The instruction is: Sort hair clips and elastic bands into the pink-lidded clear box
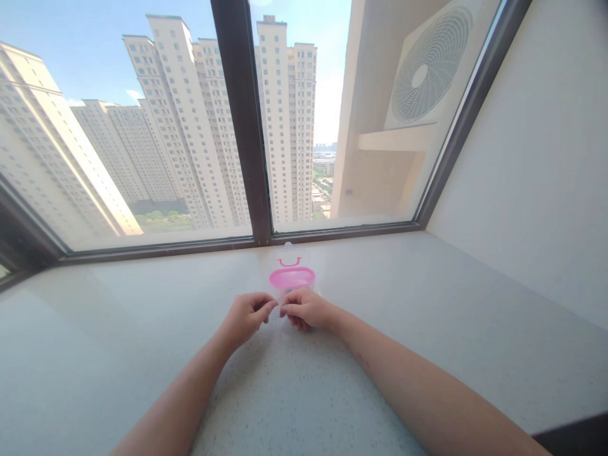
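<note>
A small clear container with a pink rim stands on the pale speckled sill, its clear lid with a pink curved handle raised behind it. My left hand is in front of the container and to its left, thumb and fingers pinched together. Just right of it, my right hand is closed in front of the container, fingers curled and fingertips toward the left hand. A narrow gap shows between the two sets of fingertips. Whatever either hand pinches is too small to make out. My right hand partly hides the container's lower part.
Behind the container runs the dark window frame with glass panes. A white wall rises at the right. The speckled sill extends under both forearms. Tall buildings and an outdoor fan unit stand outside.
</note>
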`<state>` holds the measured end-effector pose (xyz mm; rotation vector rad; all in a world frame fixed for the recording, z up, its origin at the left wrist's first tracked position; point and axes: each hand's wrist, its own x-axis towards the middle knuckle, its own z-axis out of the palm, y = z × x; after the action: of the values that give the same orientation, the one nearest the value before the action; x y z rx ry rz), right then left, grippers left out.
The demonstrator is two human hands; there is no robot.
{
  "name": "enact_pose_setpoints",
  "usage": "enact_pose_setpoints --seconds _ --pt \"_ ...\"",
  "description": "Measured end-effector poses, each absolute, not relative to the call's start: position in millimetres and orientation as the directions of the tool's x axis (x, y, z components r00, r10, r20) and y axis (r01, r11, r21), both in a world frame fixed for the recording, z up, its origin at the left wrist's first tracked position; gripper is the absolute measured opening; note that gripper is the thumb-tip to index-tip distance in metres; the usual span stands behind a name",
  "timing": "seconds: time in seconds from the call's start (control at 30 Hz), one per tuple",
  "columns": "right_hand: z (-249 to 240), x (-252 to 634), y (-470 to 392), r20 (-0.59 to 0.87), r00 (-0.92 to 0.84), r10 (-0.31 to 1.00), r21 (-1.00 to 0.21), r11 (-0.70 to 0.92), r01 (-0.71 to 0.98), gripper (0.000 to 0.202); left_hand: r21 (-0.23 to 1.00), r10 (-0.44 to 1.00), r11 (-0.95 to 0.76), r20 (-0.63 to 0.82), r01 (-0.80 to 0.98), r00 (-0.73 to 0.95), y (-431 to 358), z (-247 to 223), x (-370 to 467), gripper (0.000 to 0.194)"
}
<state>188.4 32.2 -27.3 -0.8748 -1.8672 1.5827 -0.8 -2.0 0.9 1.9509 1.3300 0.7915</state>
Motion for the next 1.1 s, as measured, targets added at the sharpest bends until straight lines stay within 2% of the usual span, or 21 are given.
enact_pose_setpoints --seconds 0.27,0.9,1.1 --pt "-25.3 188.1 29.9 0.013 -0.634 0.773 -0.983 0.126 0.134 0.015 0.762 0.943 -0.295 0.135 0.577 0.304 -0.4 0.4 -1.7 0.030" --pt "-28.4 189.6 34.8 -0.049 -0.641 0.766 -0.996 0.014 0.092 0.015 0.759 0.941 -0.294 0.124 0.580 0.314 -1.4 1.2 -1.2 0.031" --pt "-27.8 191.0 34.2 -0.032 -0.650 0.759 -0.994 0.042 0.098 0.017 0.750 0.933 -0.326 0.155 0.576 0.326 0.0 0.7 -2.0 0.030"
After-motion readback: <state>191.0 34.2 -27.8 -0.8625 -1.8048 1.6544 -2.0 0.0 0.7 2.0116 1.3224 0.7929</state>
